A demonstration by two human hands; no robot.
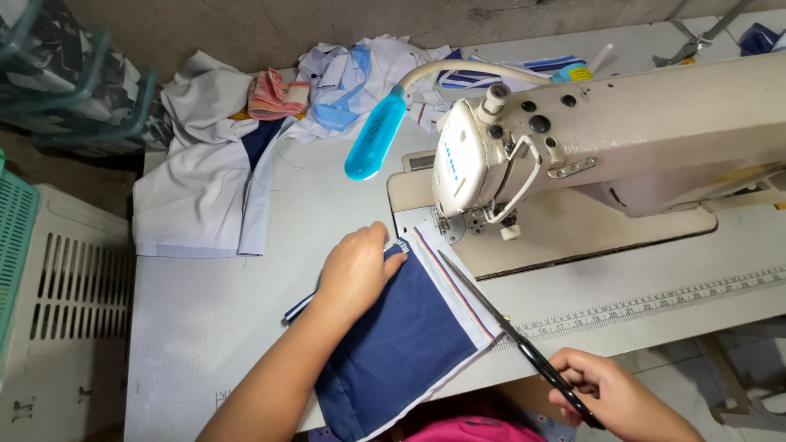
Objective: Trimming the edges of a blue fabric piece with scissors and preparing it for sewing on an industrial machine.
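A navy blue fabric piece with a white, striped-trim edge lies on the sewing table in front of me. My left hand presses flat on its upper left part, close to the needle area. My right hand grips the black handles of long scissors. Their blades lie along the white striped edge of the fabric, pointing toward the cream sewing machine.
A blue lamp on a flexible neck hangs over the table left of the machine head. White and blue garments are piled at the back left. A white slatted crate stands left of the table. A printed ruler strip runs along the table's right.
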